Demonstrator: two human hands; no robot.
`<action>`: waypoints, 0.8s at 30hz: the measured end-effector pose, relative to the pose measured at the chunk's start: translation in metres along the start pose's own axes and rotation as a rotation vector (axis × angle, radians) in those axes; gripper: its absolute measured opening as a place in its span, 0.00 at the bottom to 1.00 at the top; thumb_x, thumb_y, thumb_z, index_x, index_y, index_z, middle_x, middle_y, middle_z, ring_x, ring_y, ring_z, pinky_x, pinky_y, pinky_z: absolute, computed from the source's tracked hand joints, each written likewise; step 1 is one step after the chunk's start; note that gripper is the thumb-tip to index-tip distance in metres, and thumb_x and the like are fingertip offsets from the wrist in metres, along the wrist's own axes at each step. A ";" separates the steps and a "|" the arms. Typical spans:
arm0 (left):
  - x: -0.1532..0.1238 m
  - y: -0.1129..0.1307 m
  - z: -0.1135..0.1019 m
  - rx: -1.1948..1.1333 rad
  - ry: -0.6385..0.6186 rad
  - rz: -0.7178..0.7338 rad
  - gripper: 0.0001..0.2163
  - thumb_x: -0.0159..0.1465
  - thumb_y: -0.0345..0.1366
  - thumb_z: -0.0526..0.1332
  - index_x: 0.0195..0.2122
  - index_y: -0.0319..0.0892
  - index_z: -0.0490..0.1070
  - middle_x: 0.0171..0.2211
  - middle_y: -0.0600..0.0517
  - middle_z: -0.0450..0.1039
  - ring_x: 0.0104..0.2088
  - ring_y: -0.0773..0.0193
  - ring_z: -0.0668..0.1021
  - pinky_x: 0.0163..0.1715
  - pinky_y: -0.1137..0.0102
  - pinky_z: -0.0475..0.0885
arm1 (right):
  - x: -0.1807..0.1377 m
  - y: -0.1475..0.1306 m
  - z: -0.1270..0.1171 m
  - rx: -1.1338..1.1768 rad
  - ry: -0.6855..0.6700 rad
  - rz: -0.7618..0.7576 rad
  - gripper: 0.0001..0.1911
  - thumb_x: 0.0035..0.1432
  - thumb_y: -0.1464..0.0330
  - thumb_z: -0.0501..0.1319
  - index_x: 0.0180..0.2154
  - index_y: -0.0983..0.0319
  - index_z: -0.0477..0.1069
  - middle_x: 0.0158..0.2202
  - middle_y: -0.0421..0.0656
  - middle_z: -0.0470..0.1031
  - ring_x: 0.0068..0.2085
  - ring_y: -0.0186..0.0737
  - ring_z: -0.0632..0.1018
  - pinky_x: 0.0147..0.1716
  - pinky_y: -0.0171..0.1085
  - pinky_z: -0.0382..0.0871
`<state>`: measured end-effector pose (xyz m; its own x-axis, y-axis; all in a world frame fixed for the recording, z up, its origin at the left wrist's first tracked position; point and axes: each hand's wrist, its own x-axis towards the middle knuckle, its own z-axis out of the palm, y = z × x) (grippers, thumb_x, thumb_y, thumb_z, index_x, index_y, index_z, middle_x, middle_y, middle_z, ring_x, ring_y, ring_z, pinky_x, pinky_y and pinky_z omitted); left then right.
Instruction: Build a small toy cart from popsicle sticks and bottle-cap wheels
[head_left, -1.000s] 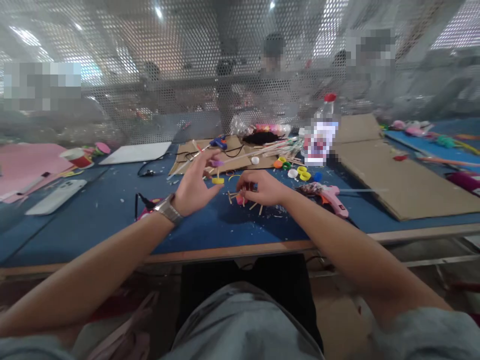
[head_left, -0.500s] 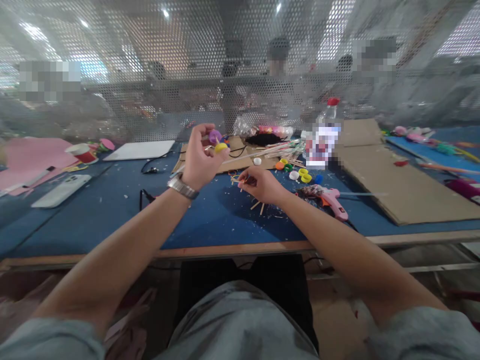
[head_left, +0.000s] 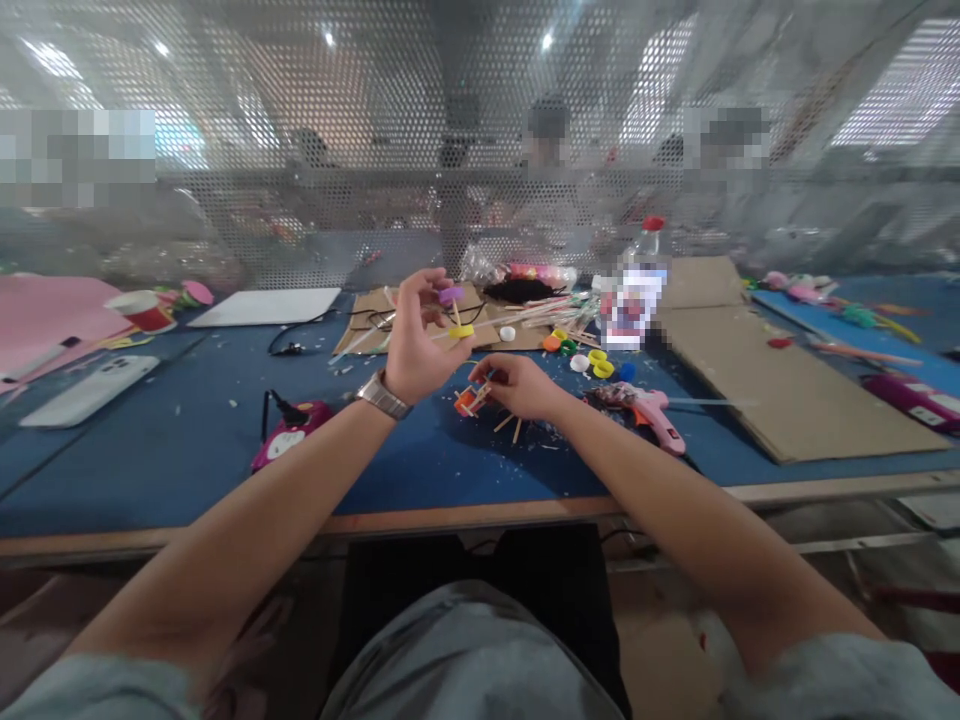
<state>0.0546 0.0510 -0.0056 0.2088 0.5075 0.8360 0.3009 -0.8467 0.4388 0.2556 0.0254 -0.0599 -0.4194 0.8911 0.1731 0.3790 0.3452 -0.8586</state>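
Observation:
My left hand (head_left: 421, 352), with a metal watch on the wrist, is closed on a wheel pair above the table. The pair is a purple bottle cap (head_left: 451, 294) and a yellow bottle cap (head_left: 461, 331) joined by a short wooden stick. Lower and to the right, my right hand (head_left: 523, 385) pinches a small stick frame (head_left: 471, 402) with orange on it. Its fingertips partly hide the frame. Beneath that hand, loose wooden sticks (head_left: 516, 430) lie on the blue table. A pink glue gun (head_left: 660, 420) rests just right of my right wrist.
Behind my right hand are several coloured bottle caps (head_left: 602, 369). Cardboard (head_left: 780, 380) covers the right side, near a red-capped bottle (head_left: 652, 240). On the left lie a white phone (head_left: 94, 390) and a purple device (head_left: 292, 432). A perforated metal screen (head_left: 360, 130) stands behind.
My left hand has turned the cap pair more upright, so the stick between the caps shows. The frame in my right hand has tilted, revealing its orange part. The view has shifted slightly.

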 end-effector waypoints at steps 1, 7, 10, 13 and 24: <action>-0.001 0.000 0.000 -0.009 -0.009 0.002 0.38 0.60 0.34 0.72 0.67 0.51 0.55 0.62 0.41 0.70 0.58 0.49 0.79 0.44 0.60 0.80 | 0.000 0.001 0.000 0.007 -0.016 0.010 0.12 0.73 0.61 0.68 0.49 0.64 0.77 0.40 0.41 0.80 0.36 0.36 0.81 0.37 0.38 0.80; -0.012 0.017 -0.016 0.003 -0.070 -0.046 0.35 0.59 0.32 0.72 0.66 0.51 0.59 0.62 0.43 0.72 0.57 0.51 0.80 0.45 0.60 0.80 | -0.001 -0.004 0.002 0.108 -0.114 0.028 0.12 0.74 0.62 0.67 0.50 0.64 0.77 0.42 0.42 0.81 0.36 0.36 0.82 0.37 0.38 0.82; -0.029 0.030 -0.033 0.020 -0.137 -0.107 0.32 0.60 0.34 0.73 0.64 0.49 0.63 0.62 0.43 0.73 0.56 0.51 0.80 0.44 0.60 0.80 | -0.002 -0.008 0.004 0.149 -0.136 0.037 0.04 0.69 0.72 0.67 0.45 0.64 0.77 0.38 0.40 0.81 0.30 0.33 0.80 0.31 0.35 0.79; -0.054 0.042 -0.050 0.049 -0.203 -0.191 0.31 0.62 0.36 0.73 0.65 0.48 0.64 0.61 0.41 0.74 0.56 0.51 0.81 0.46 0.59 0.81 | -0.002 -0.011 0.005 0.157 -0.124 0.040 0.11 0.61 0.80 0.63 0.42 0.63 0.78 0.36 0.39 0.81 0.27 0.32 0.79 0.27 0.33 0.76; -0.126 0.094 -0.049 0.347 -0.315 -0.441 0.30 0.62 0.37 0.74 0.64 0.51 0.66 0.56 0.45 0.78 0.55 0.44 0.81 0.58 0.45 0.77 | -0.006 -0.020 0.000 0.034 0.046 -0.119 0.08 0.59 0.72 0.64 0.40 0.62 0.80 0.36 0.42 0.81 0.35 0.38 0.78 0.36 0.36 0.72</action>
<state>0.0105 -0.1002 -0.0534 0.2444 0.8634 0.4413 0.6935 -0.4737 0.5428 0.2506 0.0131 -0.0434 -0.4212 0.8572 0.2965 0.3001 0.4402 -0.8463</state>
